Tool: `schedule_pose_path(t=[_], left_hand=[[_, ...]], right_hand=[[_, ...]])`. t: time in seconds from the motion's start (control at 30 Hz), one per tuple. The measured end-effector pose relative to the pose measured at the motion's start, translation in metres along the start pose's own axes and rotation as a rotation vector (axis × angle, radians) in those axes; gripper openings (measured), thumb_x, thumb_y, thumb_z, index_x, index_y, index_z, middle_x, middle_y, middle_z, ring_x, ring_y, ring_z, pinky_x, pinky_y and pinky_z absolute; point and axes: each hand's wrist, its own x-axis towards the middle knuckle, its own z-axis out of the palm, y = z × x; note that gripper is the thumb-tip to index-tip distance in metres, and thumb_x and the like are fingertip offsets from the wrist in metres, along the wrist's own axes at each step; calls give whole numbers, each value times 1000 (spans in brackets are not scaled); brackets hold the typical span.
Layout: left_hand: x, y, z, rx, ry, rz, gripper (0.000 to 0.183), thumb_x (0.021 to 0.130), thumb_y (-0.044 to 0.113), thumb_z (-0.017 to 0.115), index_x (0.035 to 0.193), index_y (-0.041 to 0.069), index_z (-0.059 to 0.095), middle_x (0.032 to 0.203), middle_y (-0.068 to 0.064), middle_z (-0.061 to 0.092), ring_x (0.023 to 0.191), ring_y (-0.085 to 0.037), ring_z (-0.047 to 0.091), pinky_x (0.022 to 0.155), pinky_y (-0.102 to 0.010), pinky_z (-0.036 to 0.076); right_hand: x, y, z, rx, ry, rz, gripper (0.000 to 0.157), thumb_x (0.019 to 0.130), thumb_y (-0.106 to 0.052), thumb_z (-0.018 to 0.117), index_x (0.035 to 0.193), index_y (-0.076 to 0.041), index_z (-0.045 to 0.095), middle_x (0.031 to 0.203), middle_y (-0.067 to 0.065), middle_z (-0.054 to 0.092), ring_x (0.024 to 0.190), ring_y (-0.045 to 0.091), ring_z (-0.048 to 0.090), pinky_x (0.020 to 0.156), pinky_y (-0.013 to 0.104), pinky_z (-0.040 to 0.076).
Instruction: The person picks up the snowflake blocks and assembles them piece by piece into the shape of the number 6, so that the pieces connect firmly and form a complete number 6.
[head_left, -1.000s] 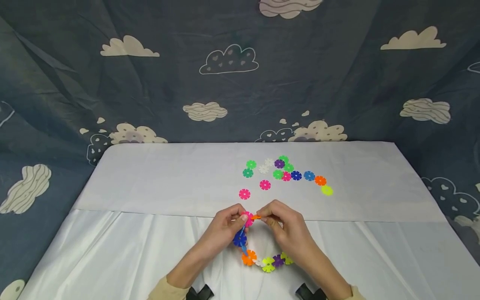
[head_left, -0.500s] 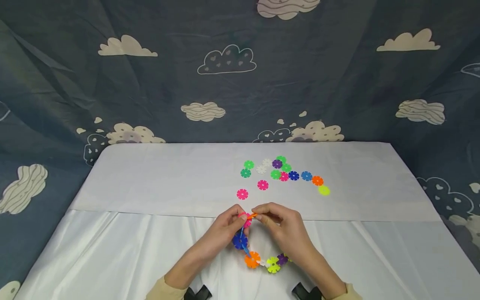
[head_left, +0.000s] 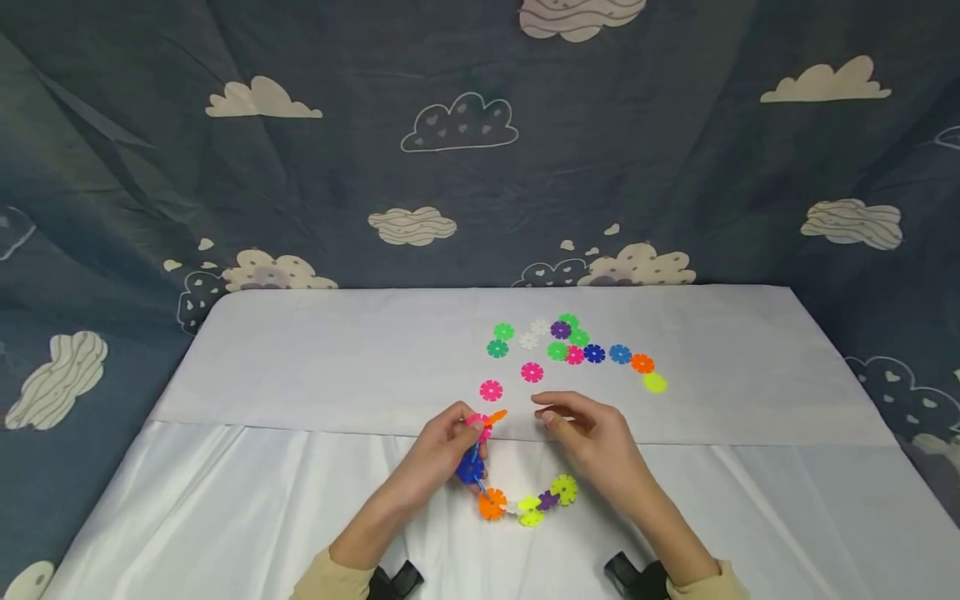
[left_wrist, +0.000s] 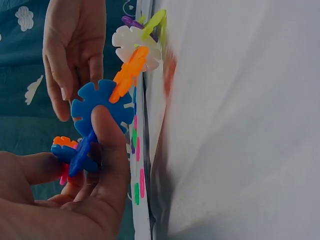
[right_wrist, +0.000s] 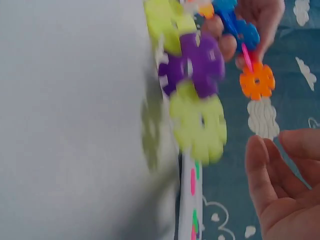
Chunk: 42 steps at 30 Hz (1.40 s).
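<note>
My left hand (head_left: 442,450) pinches a chain of notched plastic flower discs near its upper end. A pink disc (head_left: 478,427) sits at its fingertips, with an orange disc (head_left: 498,417) slotted on as the end piece. Below the fingers hang a dark blue disc (head_left: 470,467) and another orange disc (head_left: 492,504). The chain then curves right through white and yellow-green pieces to a purple disc (head_left: 548,500) and a yellow-green disc (head_left: 565,489) at the other end. To the right, apart from the chain, my right hand (head_left: 592,437) holds nothing, its fingers loosely bent.
Loose discs lie on the white table (head_left: 300,358) beyond the hands. Two pink discs (head_left: 491,390) are nearest, with green, white, purple and blue ones behind. A yellow disc (head_left: 656,382) ends the row at right. A dark cloud-patterned cloth (head_left: 480,200) hangs behind the table.
My right hand has let go of the orange disc and drawn away to the right. My left hand has shifted slightly left with the chain, whose yellow-green end now shows fully.
</note>
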Motion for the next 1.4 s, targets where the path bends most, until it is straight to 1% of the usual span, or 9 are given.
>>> schedule_pose_path(t=[0.07,0.17,0.3,0.43,0.63,0.83,1.0,1.13,1.4], left_hand=[[1,-1,0,4,9,-3,18,103,17,50,103,-1,48,90,-29,59,58,-23,62,58,-38,57],[1,-2,-1,11,19,-8,17,103,16,50,104,-1,49,90,-27,59,56,-22,60,55,-34,57],[2,-2,-2,23,31,-18,17,103,16,50,103,0,50,89,-26,61,54,-21,61,54,-30,55],[3,-3,-3,30,42,-29,17,103,17,50,103,0,51,88,-25,61,55,-22,63,55,-29,55],[4,-3,-3,24,53,-47,16,103,17,51,103,1,50,84,-22,61,57,-24,63,57,-33,56],[4,-4,-3,21,46,-45,16,103,17,51,103,1,50,84,-22,61,59,-27,65,57,-32,56],[4,-4,-3,17,40,-42,16,102,16,51,104,0,51,85,-23,61,55,-22,62,56,-32,56],[5,-3,-3,18,39,-45,17,102,17,51,104,0,51,85,-23,61,53,-19,61,55,-31,56],[5,-4,-3,2,30,-40,17,102,16,51,103,-1,51,85,-23,60,53,-19,59,54,-30,55]], right_hand=[[5,4,-5,-35,-9,-1,25,93,-9,68,116,-17,70,111,3,70,99,15,65,83,26,54],[15,9,-12,-110,-38,-11,23,94,-10,68,117,-14,70,111,2,70,100,16,63,83,31,55],[34,15,-18,-193,-90,-22,25,94,-11,67,118,-10,69,112,3,69,104,20,62,85,38,54],[54,22,-21,-251,-123,-25,26,94,-9,67,119,-7,68,113,4,69,104,25,62,86,41,54],[81,29,-23,-331,-177,-15,29,92,-7,68,121,-8,67,115,6,68,104,26,62,88,42,53],[102,37,-20,-380,-254,-22,33,91,-7,69,124,-11,66,116,5,66,100,23,58,89,38,52],[110,42,-18,-374,-306,-54,38,88,-4,72,124,-14,67,113,3,64,98,21,55,86,35,51],[110,42,-19,-374,-313,-64,39,85,-4,75,122,-14,69,108,2,63,96,22,54,84,35,51],[111,43,-16,-386,-324,-59,38,85,-4,75,121,-17,69,105,1,63,95,21,53,83,33,49]])
